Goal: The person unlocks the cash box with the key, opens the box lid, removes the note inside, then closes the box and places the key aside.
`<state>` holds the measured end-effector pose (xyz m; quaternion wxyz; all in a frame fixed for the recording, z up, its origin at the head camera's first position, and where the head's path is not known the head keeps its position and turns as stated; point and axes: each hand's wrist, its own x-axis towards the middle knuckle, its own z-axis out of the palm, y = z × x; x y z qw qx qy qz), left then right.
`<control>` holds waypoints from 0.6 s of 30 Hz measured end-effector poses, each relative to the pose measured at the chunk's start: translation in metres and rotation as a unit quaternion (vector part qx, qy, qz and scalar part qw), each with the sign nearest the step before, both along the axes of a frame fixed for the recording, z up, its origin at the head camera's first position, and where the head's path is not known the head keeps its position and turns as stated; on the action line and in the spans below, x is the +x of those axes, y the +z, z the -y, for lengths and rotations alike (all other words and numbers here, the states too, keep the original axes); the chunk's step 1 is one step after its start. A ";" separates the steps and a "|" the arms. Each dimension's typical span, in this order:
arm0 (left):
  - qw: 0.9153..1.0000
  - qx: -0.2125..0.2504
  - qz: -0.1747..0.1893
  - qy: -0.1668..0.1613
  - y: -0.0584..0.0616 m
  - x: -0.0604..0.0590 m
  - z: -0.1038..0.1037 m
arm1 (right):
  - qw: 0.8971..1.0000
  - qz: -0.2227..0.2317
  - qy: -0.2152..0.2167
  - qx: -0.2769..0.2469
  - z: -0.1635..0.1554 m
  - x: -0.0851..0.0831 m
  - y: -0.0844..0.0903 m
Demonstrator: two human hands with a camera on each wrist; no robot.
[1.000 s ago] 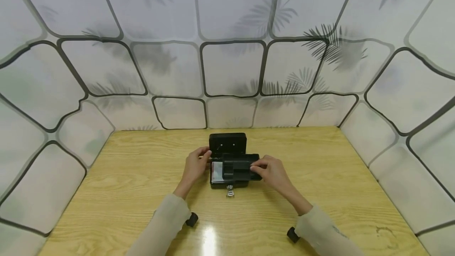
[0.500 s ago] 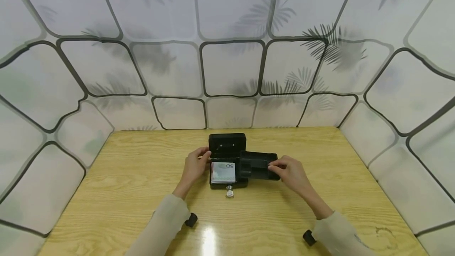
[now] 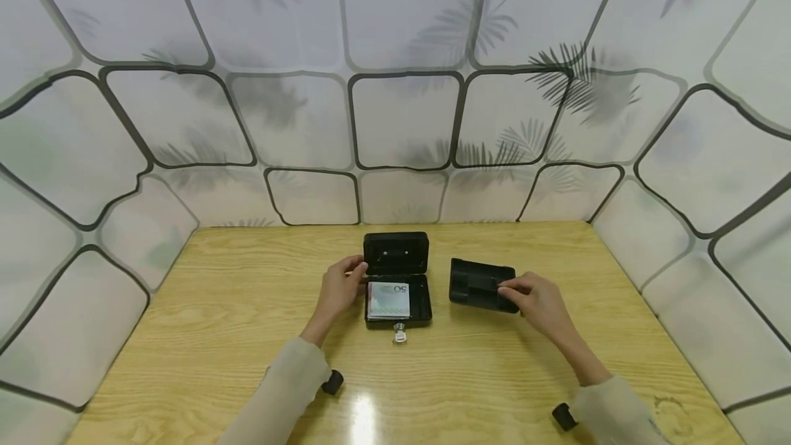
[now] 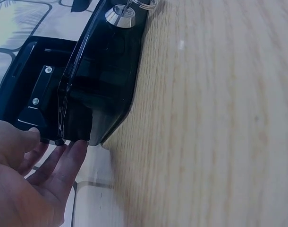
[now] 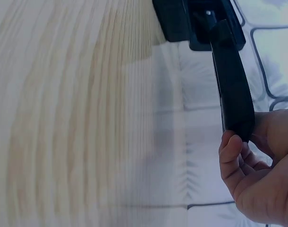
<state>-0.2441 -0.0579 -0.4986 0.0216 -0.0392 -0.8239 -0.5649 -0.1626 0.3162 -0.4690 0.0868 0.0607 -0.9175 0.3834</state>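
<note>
A black cash box (image 3: 420, 301) stands on the table with its lid (image 3: 395, 253) raised. Folded banknotes (image 3: 388, 299) lie inside its left part; the top one reads 50. At the rear left corner, by the hinge, my left hand (image 3: 340, 288) holds the box, its thumb at the lid's edge and its fingertips against the side (image 4: 78, 118). My right hand (image 3: 540, 302) pinches the right end of a black insert tray (image 3: 476, 285), held tilted in the air to the right of the box. The right wrist view shows this tray (image 5: 233, 90) edge-on between thumb and fingers.
Keys (image 3: 399, 335) hang from the lock at the front of the box. Under everything is a wooden table (image 3: 247, 321). Patterned cloth walls (image 3: 402, 122) enclose its back and sides. A black camera band part (image 3: 332, 382) hangs under the left cuff.
My right hand has lifted the tray off the box and carried it to the right, uncovering the banknotes and the box's interior. My left hand has stayed at the box's corner.
</note>
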 end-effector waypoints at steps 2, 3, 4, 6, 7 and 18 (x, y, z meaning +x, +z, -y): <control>1.000 0.003 0.003 0.000 0.000 0.000 0.000 | 1.000 0.000 -0.002 0.003 -0.006 0.001 0.000; 1.000 0.006 0.004 -0.001 0.000 0.000 0.000 | 1.000 0.002 -0.004 0.002 -0.009 0.001 0.001; 1.000 0.008 0.005 -0.001 0.000 0.000 0.000 | 1.000 0.003 -0.006 0.002 -0.011 0.001 0.001; 1.000 0.014 0.007 -0.002 0.000 -0.001 0.000 | 1.000 0.005 -0.009 0.004 -0.016 0.002 0.002; 1.000 0.016 0.008 -0.002 0.000 -0.001 0.000 | 1.000 0.006 -0.011 0.007 -0.019 0.002 0.002; 1.000 0.002 0.005 -0.001 0.000 -0.001 0.001 | 0.999 -0.007 -0.006 0.037 -0.041 -0.002 -0.001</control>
